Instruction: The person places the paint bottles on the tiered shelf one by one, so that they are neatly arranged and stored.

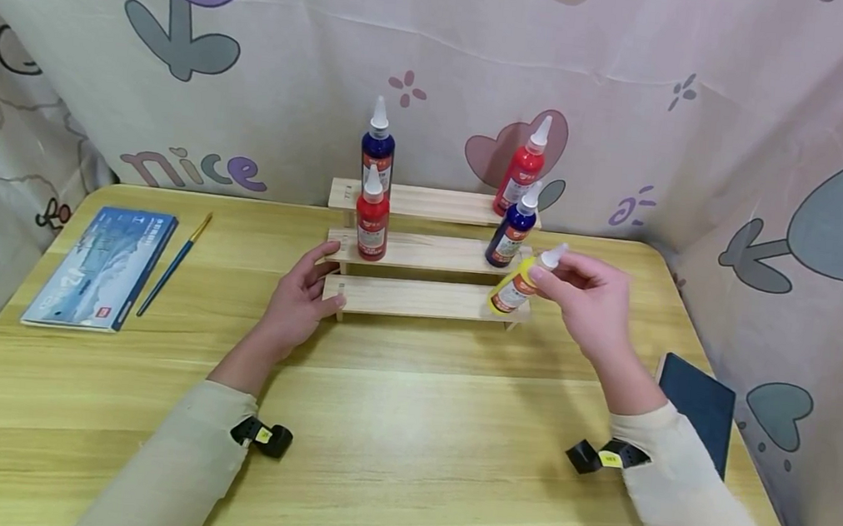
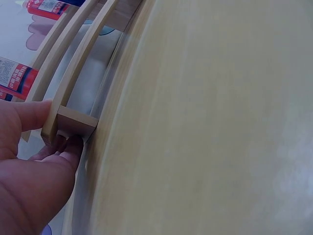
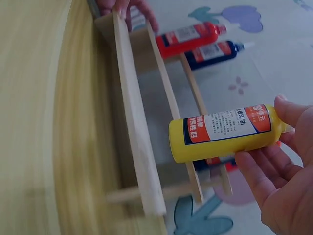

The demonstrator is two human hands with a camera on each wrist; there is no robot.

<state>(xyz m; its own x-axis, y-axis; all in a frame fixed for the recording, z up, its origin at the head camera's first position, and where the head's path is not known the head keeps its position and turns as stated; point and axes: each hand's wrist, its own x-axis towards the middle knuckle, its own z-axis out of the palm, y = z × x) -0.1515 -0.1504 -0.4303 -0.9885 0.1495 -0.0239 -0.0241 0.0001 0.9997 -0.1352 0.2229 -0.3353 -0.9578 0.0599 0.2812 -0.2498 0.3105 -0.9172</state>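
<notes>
A three-tier wooden rack [image 1: 418, 298] stands at the back of the table. My left hand [image 1: 296, 298] grips its left end; in the left wrist view the thumb and fingers lie around the end of a shelf [image 2: 73, 83]. Near its neck, my right hand [image 1: 589, 304] pinches a yellow bottle [image 3: 222, 133] with a white nozzle, tilted over the right end of the lowest shelf. On the middle shelf are a red bottle [image 1: 372, 224] at left and a dark blue bottle [image 1: 510, 236] at right. The top shelf bears a dark blue bottle [image 1: 377, 146] at left and a red bottle [image 1: 523, 172] at right.
A blue-and-white book [image 1: 101, 268] lies on the table's left side, with a paintbrush [image 1: 175, 264] next to it. By my right forearm is a dark notebook [image 1: 698, 408]. A printed curtain [image 1: 319, 62] hangs directly behind the rack and along both sides.
</notes>
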